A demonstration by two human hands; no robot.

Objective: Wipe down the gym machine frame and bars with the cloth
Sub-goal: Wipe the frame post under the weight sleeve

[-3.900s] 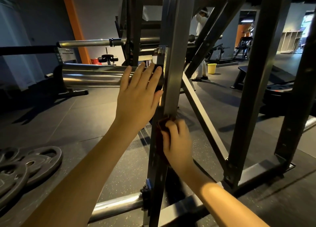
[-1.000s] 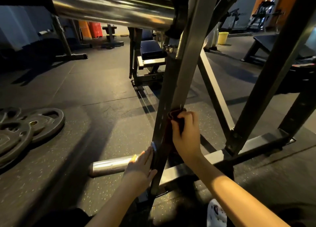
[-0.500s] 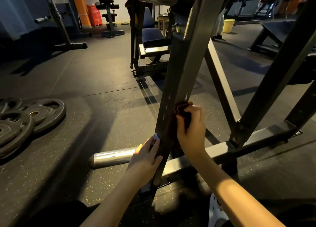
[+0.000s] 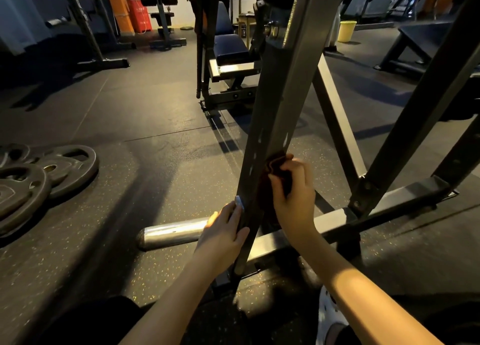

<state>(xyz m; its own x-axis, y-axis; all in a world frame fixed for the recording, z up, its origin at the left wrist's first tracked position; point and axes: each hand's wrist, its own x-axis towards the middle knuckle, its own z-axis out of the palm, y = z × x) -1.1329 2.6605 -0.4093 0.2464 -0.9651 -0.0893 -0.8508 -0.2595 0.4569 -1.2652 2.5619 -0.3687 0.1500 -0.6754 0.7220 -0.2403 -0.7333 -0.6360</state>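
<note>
Grey weight plates (image 4: 39,178) lie far left on the floor, not my concern. Next over, a chrome bar (image 4: 171,231) sticks out low from the frame. My left hand (image 4: 223,234) sits just in front of it, clenched round the edge of the slotted upright (image 4: 275,126) to steady things. The dark red cloth (image 4: 276,168) is bunched against that upright's right face, gripped by my right hand (image 4: 293,199). So I reckon I'm on the lower stretch of this post. Next move probably wants firm pressure down to the foot, then the base rail (image 4: 389,199) and the chrome bar. Can't see the post's back side, its top is cut off, and the dim light hides any dirt.
</note>
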